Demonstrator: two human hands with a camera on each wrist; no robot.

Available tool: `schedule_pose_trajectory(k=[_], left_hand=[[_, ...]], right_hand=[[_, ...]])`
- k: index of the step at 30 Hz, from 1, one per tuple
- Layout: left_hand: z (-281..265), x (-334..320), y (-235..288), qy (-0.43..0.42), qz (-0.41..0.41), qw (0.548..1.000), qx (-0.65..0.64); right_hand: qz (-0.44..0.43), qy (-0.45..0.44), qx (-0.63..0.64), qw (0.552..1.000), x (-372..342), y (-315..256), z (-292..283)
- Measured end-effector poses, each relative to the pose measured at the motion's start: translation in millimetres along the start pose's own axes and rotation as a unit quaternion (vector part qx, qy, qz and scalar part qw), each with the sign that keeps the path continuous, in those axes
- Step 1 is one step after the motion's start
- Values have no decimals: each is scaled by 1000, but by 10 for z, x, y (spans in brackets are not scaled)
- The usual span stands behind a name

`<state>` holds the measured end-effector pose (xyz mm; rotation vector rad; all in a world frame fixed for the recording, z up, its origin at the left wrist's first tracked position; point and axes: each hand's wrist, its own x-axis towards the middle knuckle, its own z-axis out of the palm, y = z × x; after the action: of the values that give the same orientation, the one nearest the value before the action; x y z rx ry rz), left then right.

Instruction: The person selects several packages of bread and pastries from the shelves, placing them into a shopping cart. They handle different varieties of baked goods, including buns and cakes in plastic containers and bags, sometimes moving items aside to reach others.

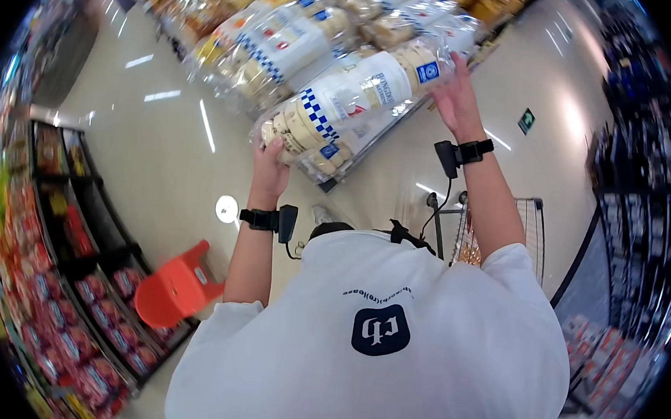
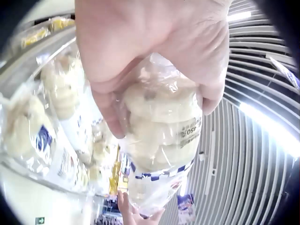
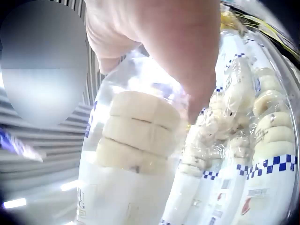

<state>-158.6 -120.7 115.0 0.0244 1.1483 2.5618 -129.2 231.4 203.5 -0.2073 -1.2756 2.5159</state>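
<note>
A long clear bag of round pale buns (image 1: pixel 355 94), with a white label and blue checks, is held up over the display's near edge. My left hand (image 1: pixel 270 175) grips its lower left end; in the left wrist view that hand (image 2: pixel 154 42) has thumb and fingers around the bag (image 2: pixel 159 122). At the other end, my right hand (image 1: pixel 458 101) holds the bag's upper right end. The right wrist view shows the right hand (image 3: pixel 159 37) with its fingers about the clear end of the bag (image 3: pixel 136 131).
Similar bun bags (image 1: pixel 281 46) lie on the display beyond. A shopping cart (image 1: pixel 532 231) stands at the right, near the body. An orange stool (image 1: pixel 170 295) is at the left beside shelves of red packets (image 1: pixel 73 339). Dark stocked shelves (image 1: pixel 640 192) line the far right.
</note>
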Motion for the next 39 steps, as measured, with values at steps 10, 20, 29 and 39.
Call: schedule_pose_trajectory(k=[10, 20, 29, 39], left_hand=[[1749, -383, -1266, -290, -176, 940, 30], [3579, -1778, -2885, -622, -128, 706, 314], [3968, -2955, -4432, -628, -313, 656, 278], [3594, -3868, -6560, -698, -427, 489, 301]], right_hand=[[-173, 103, 57, 978, -1481, -722, -588], [-192, 248, -119, 942, -3825, -1370, -2296], [-228, 514, -161, 811, -5131, -877, -3213], [-171, 665, 13, 727, -6299, -243, -4486]])
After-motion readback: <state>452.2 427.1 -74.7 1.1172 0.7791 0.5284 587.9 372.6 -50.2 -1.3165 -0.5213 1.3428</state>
